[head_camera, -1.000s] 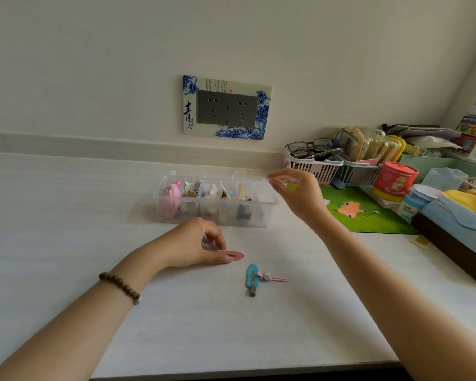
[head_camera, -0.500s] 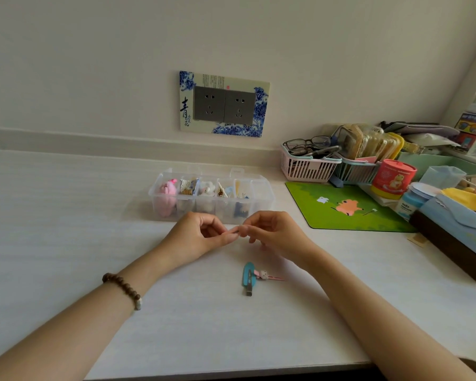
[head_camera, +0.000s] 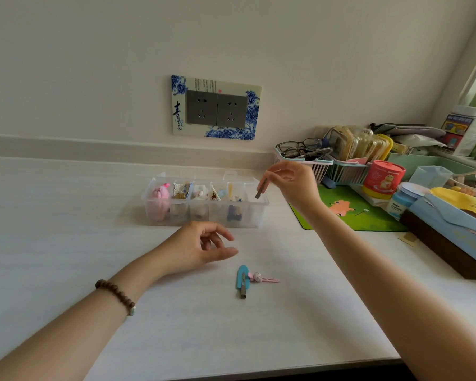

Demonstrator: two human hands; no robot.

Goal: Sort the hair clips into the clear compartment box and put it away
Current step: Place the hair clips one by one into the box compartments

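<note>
Lifting away from where both hands met half a second ago, the right hand point(head_camera: 291, 185) now hangs over the rightmost compartment of the clear plastic compartment box point(head_camera: 260, 215), which sits toward the back edge of the white worktop point(head_camera: 176, 325). Thumb and forefinger pinch a slim hair clip point(head_camera: 261, 189), dangling end-down. Seen edge-on, it is probably the pink oval one. The left hand point(head_camera: 201, 247) has let go and lies loosely curled, holding nothing. A blue teardrop clip point(head_camera: 242, 279) and a pink bar clip with a small figure point(head_camera: 263, 279) remain nearer the front edge, so sorting is unfinished.
</note>
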